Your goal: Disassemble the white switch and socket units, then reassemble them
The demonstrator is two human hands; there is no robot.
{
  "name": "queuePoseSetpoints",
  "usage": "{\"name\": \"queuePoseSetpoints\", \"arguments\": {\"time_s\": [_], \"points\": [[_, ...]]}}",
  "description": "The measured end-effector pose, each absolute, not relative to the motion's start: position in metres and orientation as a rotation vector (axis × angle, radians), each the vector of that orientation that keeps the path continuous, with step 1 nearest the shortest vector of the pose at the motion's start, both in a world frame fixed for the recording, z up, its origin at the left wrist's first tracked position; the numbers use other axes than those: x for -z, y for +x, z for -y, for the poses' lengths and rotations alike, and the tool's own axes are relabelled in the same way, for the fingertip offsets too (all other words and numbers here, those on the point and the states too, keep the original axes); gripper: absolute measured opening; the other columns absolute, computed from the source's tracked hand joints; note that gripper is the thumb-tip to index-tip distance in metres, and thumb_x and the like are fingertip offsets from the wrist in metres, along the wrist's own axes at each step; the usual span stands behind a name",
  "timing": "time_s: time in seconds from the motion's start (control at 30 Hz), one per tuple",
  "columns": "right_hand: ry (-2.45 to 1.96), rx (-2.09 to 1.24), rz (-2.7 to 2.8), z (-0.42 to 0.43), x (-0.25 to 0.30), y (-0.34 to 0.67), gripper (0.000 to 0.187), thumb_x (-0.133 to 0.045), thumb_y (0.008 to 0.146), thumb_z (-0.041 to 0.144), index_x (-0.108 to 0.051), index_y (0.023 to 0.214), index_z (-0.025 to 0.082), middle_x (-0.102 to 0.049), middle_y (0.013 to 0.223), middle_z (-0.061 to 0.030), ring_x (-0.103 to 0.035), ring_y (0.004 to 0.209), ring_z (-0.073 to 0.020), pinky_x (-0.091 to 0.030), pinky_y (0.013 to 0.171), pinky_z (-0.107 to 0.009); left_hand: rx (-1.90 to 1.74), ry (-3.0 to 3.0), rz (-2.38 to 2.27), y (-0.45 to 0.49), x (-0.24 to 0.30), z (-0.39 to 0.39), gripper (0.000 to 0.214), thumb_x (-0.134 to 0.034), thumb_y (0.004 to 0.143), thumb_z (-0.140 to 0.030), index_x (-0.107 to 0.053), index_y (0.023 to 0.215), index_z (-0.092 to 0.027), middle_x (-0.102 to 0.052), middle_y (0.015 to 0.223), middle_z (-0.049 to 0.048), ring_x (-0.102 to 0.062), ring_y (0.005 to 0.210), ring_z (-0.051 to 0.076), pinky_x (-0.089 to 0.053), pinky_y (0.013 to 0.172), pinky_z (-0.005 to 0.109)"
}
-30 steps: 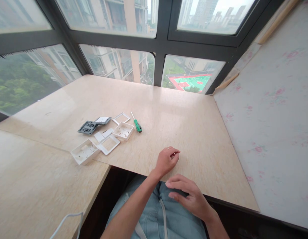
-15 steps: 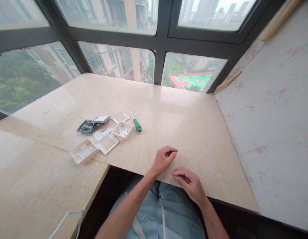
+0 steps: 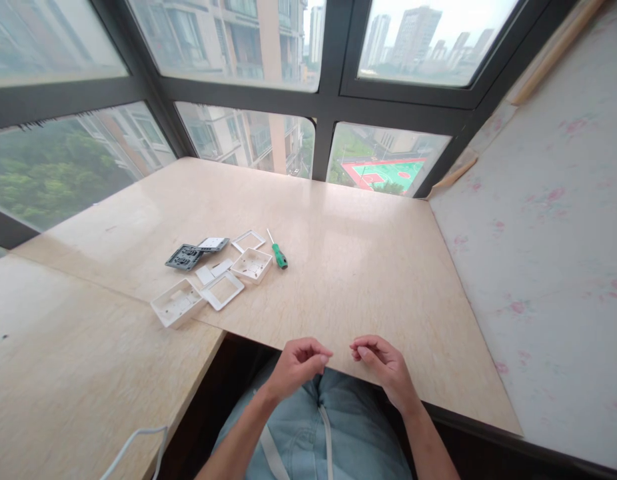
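- A pale, marble-patterned counter (image 3: 368,260) fills most of my view, with a cut-out at its near edge where the person sits.
- Beyond it I see a dark window frame (image 3: 330,67); buildings, trees and a red-and-green sports court show through the glass.
- To the right stands a wall (image 3: 553,280) papered with pink flowers.
- Below me are blue-grey shorts (image 3: 301,443) with white drawstrings.
- My left hand (image 3: 298,363) is at the counter's near edge, fingers curled and thumb close to the forefinger. The gap is narrow; I cannot tell whether the tips meet or pinch anything small.
- My right hand (image 3: 383,367) faces it, just apart, curled likewise, its grip equally hard to tell.
- Forward and left of both hands lie the parts, starting with a larger white box (image 3: 176,303), open-topped and nearest the cut-out.
- A smaller white box (image 3: 266,269) sits farther back.
- Two dark grey panels (image 3: 183,257) overlap at the group's left.
- Two white frames lie flat, one in front (image 3: 230,297), one behind.
- A green-handled screwdriver (image 3: 279,256) rests right of the smaller box.
- Small white plates (image 3: 205,274) lie between the boxes.
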State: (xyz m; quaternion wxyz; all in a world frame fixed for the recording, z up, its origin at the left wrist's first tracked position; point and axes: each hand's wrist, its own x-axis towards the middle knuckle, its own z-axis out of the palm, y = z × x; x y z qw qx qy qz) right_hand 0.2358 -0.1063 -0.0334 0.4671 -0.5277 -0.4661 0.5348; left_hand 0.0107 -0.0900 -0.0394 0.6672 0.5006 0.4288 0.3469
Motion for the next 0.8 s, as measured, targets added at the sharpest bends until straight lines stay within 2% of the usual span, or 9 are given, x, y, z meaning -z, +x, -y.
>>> {"name": "queuePoseSetpoints", "arguments": {"time_s": [0.07,0.13,0.2,0.23,0.3,0.37,0.5,0.6,0.8], "points": [[-1.3,-1.299,1.143,0.106,0.033,0.236,0.034,-0.075,0.081,0.052,-0.076,0.09,0.019,-0.077,0.087,-0.0091,-0.071,0.075,-0.0206,-0.06,0.075,-0.036,-0.514,1.173,-0.952,-0.011,0.046,0.106,0.031,-0.071,0.077,-0.043,-0.077,0.087,-0.014,-0.061,0.056,-0.0002,-0.048,0.046,0.008,-0.036,0.046,0.019],[-1.301,-1.296,1.146,0.105,0.034,0.236,0.034,-0.075,0.082,0.052,-0.075,0.09,0.019,-0.077,0.087,-0.009,-0.071,0.075,-0.0203,-0.06,0.074,-0.035,-0.262,1.374,-0.995,-0.025,0.056,0.114,0.025,-0.064,0.082,-0.038,-0.077,0.083,-0.016,-0.065,0.059,0.0004,-0.054,0.049,0.011,-0.039,0.048,0.02],[-1.301,-1.304,1.151,0.104,0.036,0.237,0.033,-0.075,0.082,0.051,-0.075,0.09,0.019,-0.077,0.087,-0.0088,-0.071,0.076,-0.0203,-0.06,0.075,-0.035,-0.116,1.716,-1.119,-0.03,0.071,0.115,0.02,-0.06,0.083,-0.03,-0.077,0.077,-0.019,-0.071,0.067,0.0019,-0.064,0.06,0.016,-0.046,0.057,0.023],[-1.3,-1.308,1.15,0.104,0.036,0.237,0.032,-0.074,0.082,0.05,-0.075,0.091,0.019,-0.077,0.087,-0.0087,-0.071,0.077,-0.0204,-0.06,0.075,-0.035,-0.107,1.807,-1.185,-0.029,0.079,0.113,0.018,-0.06,0.081,-0.024,-0.077,0.081,-0.02,-0.075,0.075,0.0038,-0.068,0.07,0.02,-0.05,0.065,0.027],[-1.298,-1.317,1.141,0.104,0.038,0.239,0.031,-0.074,0.083,0.049,-0.075,0.092,0.019,-0.076,0.087,-0.0085,-0.071,0.077,-0.0205,-0.06,0.075,-0.035,-0.121,1.869,-1.281,-0.022,0.096,0.108,0.028,-0.056,0.081,-0.018,-0.077,0.098,-0.023,-0.078,0.096,0.0083,-0.071,0.088,0.027,-0.053,0.079,0.035],[-1.295,-1.325,1.127,0.104,0.039,0.24,0.03,-0.074,0.084,0.048,-0.075,0.093,0.019,-0.076,0.087,-0.0084,-0.07,0.077,-0.0203,-0.059,0.076,-0.035,-0.133,1.897,-1.335,-0.013,0.111,0.103,0.033,-0.053,0.083,-0.016,-0.075,0.107,-0.023,-0.077,0.108,0.0117,-0.07,0.099,0.032,-0.053,0.087,0.042],[-1.273,-1.343,1.09,0.105,0.042,0.241,0.026,-0.075,0.085,0.044,-0.075,0.094,0.019,-0.076,0.088,-0.0075,-0.07,0.077,-0.0187,-0.058,0.076,-0.033,-0.154,1.962,-1.365,0.002,0.136,0.096,0.032,-0.059,0.079,-0.015,-0.074,0.105,-0.023,-0.074,0.118,0.0121,-0.065,0.114,0.035,-0.048,0.1,0.049],[-1.26,-1.354,1.047,0.104,0.044,0.241,0.025,-0.075,0.084,0.043,-0.076,0.094,0.02,-0.076,0.088,-0.007,-0.069,0.077,-0.0183,-0.058,0.075,-0.033,-0.187,2.003,-1.382,0.007,0.148,0.096,0.036,-0.061,0.078,-0.015,-0.072,0.112,-0.024,-0.07,0.128,0.0115,-0.061,0.121,0.035,-0.042,0.11,0.051],[-1.251,-1.369,1.022,0.104,0.045,0.242,0.025,-0.077,0.083,0.044,-0.076,0.093,0.02,-0.076,0.087,-0.0073,-0.068,0.075,-0.0182,-0.057,0.074,-0.033,-0.25,2.047,-1.455,0.014,0.167,0.097,0.048,-0.059,0.08,-0.014,-0.064,0.127,-0.022,-0.068,0.131,0.0122,-0.059,0.124,0.036,-0.043,0.111,0.052]]}}
